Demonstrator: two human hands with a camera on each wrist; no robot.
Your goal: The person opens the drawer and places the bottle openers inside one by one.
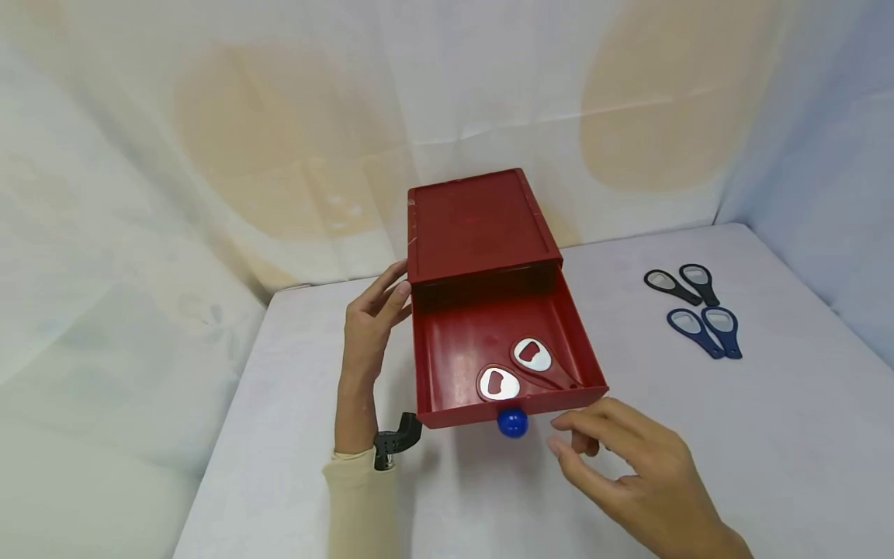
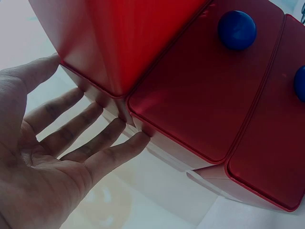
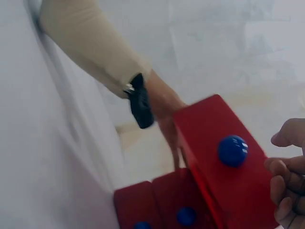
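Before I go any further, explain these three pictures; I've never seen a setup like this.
There is no machine here, only a person's two bare hands. The widest picture is taken from the person's head, looking forward and down; the other two are taken from the left and right wrists. The left hand rests its fingers against the side of a red cabinet. The right hand is near the blue knob of the open drawer, holding nothing. Two red openers lie in that drawer. On the white table, to the cabinet's right, lie two black openers and two blue openers.
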